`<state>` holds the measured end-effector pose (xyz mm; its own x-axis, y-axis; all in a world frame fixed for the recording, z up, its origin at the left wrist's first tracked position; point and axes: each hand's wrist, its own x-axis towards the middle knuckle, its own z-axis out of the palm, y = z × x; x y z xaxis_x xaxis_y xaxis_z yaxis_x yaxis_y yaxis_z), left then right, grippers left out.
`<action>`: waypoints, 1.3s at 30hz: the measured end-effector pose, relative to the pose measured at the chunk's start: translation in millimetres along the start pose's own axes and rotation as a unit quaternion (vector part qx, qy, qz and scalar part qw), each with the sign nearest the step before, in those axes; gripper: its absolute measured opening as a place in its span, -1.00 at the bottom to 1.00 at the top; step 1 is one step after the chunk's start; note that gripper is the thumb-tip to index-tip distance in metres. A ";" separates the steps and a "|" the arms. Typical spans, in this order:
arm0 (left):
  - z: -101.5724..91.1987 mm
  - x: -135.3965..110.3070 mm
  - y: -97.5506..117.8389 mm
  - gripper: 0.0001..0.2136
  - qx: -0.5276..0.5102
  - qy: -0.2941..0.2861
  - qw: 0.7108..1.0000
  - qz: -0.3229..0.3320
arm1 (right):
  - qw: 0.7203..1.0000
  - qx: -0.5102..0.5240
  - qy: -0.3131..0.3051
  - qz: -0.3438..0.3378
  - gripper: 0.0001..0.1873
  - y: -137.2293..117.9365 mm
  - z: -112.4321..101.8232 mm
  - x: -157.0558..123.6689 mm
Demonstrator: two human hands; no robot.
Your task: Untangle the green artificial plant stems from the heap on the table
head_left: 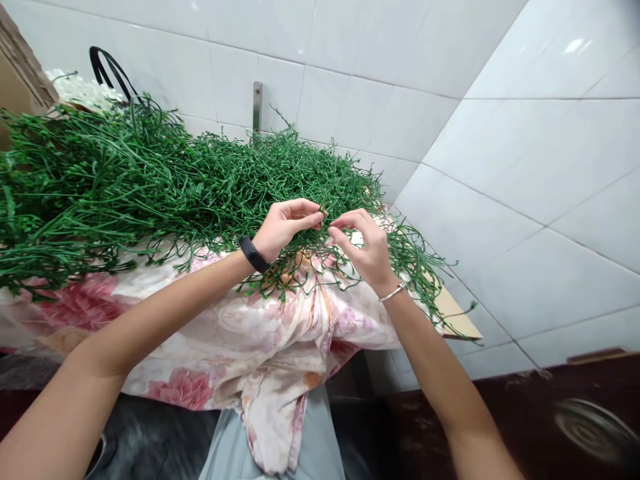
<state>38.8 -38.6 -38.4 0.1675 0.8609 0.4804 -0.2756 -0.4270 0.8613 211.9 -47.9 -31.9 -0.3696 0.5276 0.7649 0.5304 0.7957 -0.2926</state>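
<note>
Bare forearms reach over a soft, crumpled floral cloth (240,347) that hangs off the table (457,313) at its front edge. The left hand (285,227) and right hand (367,250) each close their fingers on one thin, wiry sprig (326,217) at the near rim of a tangled heap of green stems (150,180). Glossy white tiles (525,200) crowd the right side.

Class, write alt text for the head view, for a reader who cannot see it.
The left hand, wearing a black wristband, and the right hand, wearing a silver bracelet, pinch thin strands at the near edge of a heap of green stems. The heap lies on a floral cloth before a white tiled wall.
</note>
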 end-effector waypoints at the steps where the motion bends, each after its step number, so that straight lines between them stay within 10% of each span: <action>1: 0.1 -0.3 -0.1 -0.79 0.003 -0.010 1.000 0.000 | 1.000 0.016 -0.024 -0.002 -0.91 0.4 1.1 -0.1; 27: 3.6 -3.1 5.4 -0.78 0.098 -0.076 0.992 -0.027 | 0.989 -0.046 0.019 -0.141 -0.90 10.1 10.5 -6.7; 39: 5.0 -3.1 10.7 -0.83 0.116 -0.072 0.989 -0.063 | 0.991 0.128 -0.026 0.013 -0.88 3.8 14.6 -9.6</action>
<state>40.1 -47.3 -29.8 0.3242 0.8698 0.3718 -0.0217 -0.3861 0.9222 206.3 -45.5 -48.7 -0.3998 0.5588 0.7266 0.3313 0.8272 -0.4539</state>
